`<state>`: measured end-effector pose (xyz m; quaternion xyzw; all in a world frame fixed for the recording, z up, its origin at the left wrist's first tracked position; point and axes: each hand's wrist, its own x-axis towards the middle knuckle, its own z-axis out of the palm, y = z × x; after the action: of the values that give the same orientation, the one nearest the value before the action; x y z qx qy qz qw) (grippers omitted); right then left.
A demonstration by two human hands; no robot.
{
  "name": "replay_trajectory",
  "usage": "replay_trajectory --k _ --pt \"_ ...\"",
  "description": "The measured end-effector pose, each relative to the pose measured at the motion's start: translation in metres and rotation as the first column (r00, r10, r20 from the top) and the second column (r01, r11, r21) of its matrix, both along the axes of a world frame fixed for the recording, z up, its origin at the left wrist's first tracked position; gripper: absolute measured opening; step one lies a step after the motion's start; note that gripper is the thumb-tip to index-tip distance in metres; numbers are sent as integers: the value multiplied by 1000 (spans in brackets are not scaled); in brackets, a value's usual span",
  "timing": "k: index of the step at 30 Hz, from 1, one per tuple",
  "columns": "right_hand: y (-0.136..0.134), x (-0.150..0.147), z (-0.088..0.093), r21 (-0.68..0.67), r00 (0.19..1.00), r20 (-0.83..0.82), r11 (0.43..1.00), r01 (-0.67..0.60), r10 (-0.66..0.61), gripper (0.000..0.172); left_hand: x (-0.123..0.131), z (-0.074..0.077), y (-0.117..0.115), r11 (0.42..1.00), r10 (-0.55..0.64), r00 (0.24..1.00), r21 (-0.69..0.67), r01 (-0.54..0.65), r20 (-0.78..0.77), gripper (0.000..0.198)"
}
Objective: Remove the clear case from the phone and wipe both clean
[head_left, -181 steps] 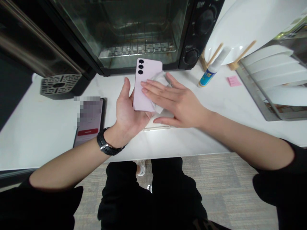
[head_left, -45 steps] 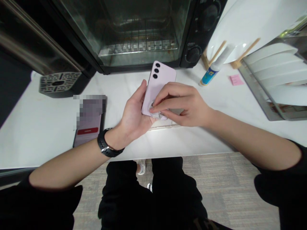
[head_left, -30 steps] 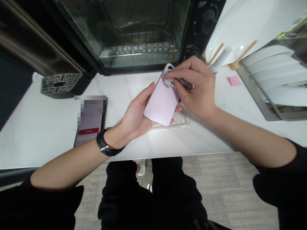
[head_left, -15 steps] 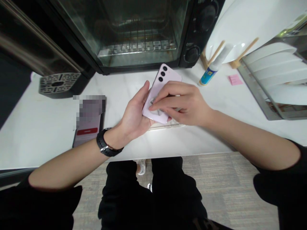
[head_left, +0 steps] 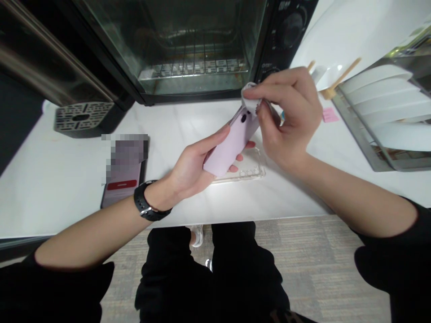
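Your left grip (head_left: 189,172) is clasping the phone (head_left: 226,149), likely steadying it. Right grip (head_left: 292,112) is pinching tissue (head_left: 249,99) at phone's top.

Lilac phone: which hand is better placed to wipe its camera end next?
Probably the right hand: it pinches the white wipe right at that end, while the left hand is occupied gripping the lilac phone nearer the other end.

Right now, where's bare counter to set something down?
Left: bare counter left of the dark-edged phone, in front of the drip tray. Right: bare patch between pink note, metal rack and right forearm. Crowded: centre, where the left hand holds the lilac phone above the clear case and the right hand holds a white tissue by its camera end.
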<state>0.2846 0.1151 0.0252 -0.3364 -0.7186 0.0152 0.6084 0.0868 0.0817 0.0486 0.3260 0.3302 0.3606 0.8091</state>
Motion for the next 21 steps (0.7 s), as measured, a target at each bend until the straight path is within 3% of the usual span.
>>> replay_trajectory --k 6,13,16,21 --pt "6 0 4 -9 991 77 994 111 -110 25 -1 -1 0 1000 -12 999 -6 12 30 33" --pt "13 1 1 -20 999 35 999 37 -37 24 1 1 4 999 24 1000 -34 -23 8 45" --pt "15 1 -2 -11 998 54 999 39 -38 24 0 -4 4 999 2 999 -47 0 32 42" --pt "10 0 -3 -6 985 164 998 -61 61 25 -3 -10 5 995 36 997 -94 -29 64 32"
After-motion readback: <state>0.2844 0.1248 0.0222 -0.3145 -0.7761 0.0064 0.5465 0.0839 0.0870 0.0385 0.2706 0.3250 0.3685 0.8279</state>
